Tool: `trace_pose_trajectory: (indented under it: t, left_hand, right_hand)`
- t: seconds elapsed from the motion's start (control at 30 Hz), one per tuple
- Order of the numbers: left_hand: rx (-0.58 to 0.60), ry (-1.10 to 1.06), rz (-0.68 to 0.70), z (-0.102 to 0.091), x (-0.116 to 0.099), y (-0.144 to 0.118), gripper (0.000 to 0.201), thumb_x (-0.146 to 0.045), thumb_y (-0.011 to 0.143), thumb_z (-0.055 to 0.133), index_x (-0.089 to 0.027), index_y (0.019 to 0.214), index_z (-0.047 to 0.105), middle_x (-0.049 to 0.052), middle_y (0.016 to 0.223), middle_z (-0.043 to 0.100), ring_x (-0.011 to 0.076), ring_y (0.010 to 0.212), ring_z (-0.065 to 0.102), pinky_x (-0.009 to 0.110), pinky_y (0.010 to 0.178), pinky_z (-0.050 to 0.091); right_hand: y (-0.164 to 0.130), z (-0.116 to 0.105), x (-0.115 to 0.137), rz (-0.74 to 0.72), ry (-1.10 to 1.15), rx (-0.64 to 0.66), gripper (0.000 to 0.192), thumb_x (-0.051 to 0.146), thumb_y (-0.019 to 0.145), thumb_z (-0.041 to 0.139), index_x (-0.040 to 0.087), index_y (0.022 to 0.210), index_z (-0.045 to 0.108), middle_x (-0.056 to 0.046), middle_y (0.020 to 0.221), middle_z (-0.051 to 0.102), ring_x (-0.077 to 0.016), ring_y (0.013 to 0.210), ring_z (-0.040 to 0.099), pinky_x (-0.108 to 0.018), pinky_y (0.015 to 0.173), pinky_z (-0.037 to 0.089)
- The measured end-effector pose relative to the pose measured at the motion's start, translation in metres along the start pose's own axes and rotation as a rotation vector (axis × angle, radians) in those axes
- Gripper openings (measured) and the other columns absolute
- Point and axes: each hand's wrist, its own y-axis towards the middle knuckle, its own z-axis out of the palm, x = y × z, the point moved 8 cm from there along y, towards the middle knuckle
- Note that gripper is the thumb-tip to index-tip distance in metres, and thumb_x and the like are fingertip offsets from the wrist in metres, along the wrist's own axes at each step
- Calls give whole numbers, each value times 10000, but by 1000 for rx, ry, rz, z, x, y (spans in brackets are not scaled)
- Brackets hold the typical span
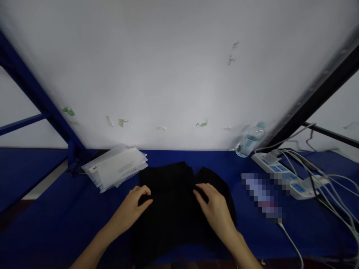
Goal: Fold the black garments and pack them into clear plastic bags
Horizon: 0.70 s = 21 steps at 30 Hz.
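Note:
A black cloth [168, 213], perhaps a garment, lies spread on the blue table in front of me. Over its left edge rests my left hand [134, 205], fingers curled and thumb held apart from them. On the right part of the cloth is my right hand [214, 205], its fingers extended and its thumb a little apart. A notch between two parts of the cloth shows blue just beyond the right fingertips. Dark fabric makes it hard to see any fold between the fingers.
White envelopes or papers [120, 168] are stacked at the back left. A plastic bottle [251, 140] leans against the white wall [174, 74]. To the right are a power strip [280, 173], white cables [333, 190] and a blurred-out device [260, 198]. Metal frame posts [36, 86] flank the blue table [252, 239].

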Motion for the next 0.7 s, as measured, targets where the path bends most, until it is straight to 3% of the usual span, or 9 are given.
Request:
trace_pose_trajectory:
  t: [0.1, 0.2, 0.3, 0.4, 0.47, 0.57, 0.7]
  left_hand:
    - [-37, -23, -6, -19, 13, 5, 111, -351, 871, 518, -263, 922, 561, 3, 970, 627, 237, 980, 588, 368, 865, 433]
    - [-37, -51, -23, -22, 27, 10, 138, -383, 872, 508, -258, 911, 549, -2, 955, 642, 247, 993, 598, 369, 869, 441]
    - [-28, -61, -40, -13, 36, 12, 141, -384, 878, 501, -252, 904, 545, 1, 947, 647, 247, 990, 606, 374, 875, 443]
    - [-49, -45, -45, -5, 40, 12, 140, -381, 880, 506, -251, 900, 555, 5, 939, 650, 240, 963, 616, 364, 843, 459]
    - [-134, -8, -36, -10, 40, 11, 152, -382, 863, 536, -252, 939, 560, 10, 939, 642, 235, 932, 617, 362, 821, 468]
    - [-276, 67, 17, -24, 33, 7, 236, -383, 840, 584, -260, 1040, 560, 26, 1013, 618, 236, 956, 593, 385, 854, 457]
    - [-211, 159, 154, -23, 16, 5, 116, -357, 867, 570, -263, 908, 624, 15, 1006, 626, 242, 1002, 558, 426, 921, 412]
  right_hand:
    - [17, -30, -35, 125, 99, -125, 313, 450, 889, 491, 195, 980, 647, -76, 918, 700, -231, 845, 660, -346, 772, 506]
    - [20, -51, -87, 299, 119, -179, 396, 541, 832, 512, 192, 949, 657, -65, 843, 715, -238, 778, 663, -332, 708, 496]
    - [10, -58, -134, 394, 36, -198, 437, 581, 794, 502, 189, 899, 661, -76, 803, 713, -264, 771, 662, -350, 689, 483]
    - [-2, -54, -159, 431, -71, -192, 469, 613, 767, 503, 182, 870, 656, -94, 783, 700, -281, 761, 653, -387, 696, 484]
    - [-3, -58, -154, 361, -162, -255, 513, 633, 773, 495, 167, 926, 645, -111, 821, 686, -285, 783, 633, -411, 722, 485]
    - [5, -65, -121, 140, -266, -347, 490, 596, 839, 470, 171, 1025, 626, -113, 915, 670, -275, 876, 597, -426, 811, 465]
    - [26, -41, -81, -82, -222, -68, 339, 489, 866, 535, 230, 1053, 647, -65, 992, 682, -253, 960, 574, -418, 871, 449]
